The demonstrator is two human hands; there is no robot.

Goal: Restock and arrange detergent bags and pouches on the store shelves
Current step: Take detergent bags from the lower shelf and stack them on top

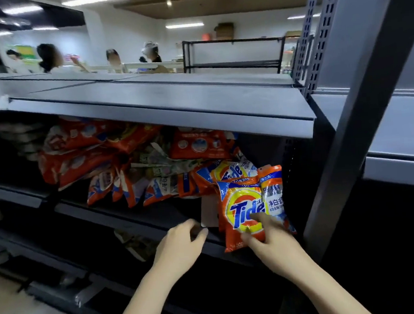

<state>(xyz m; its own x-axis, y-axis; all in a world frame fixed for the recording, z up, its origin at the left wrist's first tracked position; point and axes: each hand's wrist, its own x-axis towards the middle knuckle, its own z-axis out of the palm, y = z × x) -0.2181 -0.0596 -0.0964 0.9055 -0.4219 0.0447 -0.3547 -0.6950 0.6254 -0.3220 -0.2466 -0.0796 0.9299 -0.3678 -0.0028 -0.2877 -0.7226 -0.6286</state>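
Tide bag (242,208) upright at shelf (156,220) edge, right hand (269,241) grip on lower front.

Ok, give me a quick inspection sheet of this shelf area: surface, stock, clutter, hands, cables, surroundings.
Surface: dark metal shelf, its front part bare.
Job's things: upright Tide bag at the shelf's right end; more orange detergent bags piled untidily behind.
Clutter: white tag beside the Tide bag.
Hands: right hand grips the Tide bag's lower part; left hand at the shelf edge, holding nothing seen.
Cables: nothing seen.
Surroundings: empty top shelf; people beyond, blurred.
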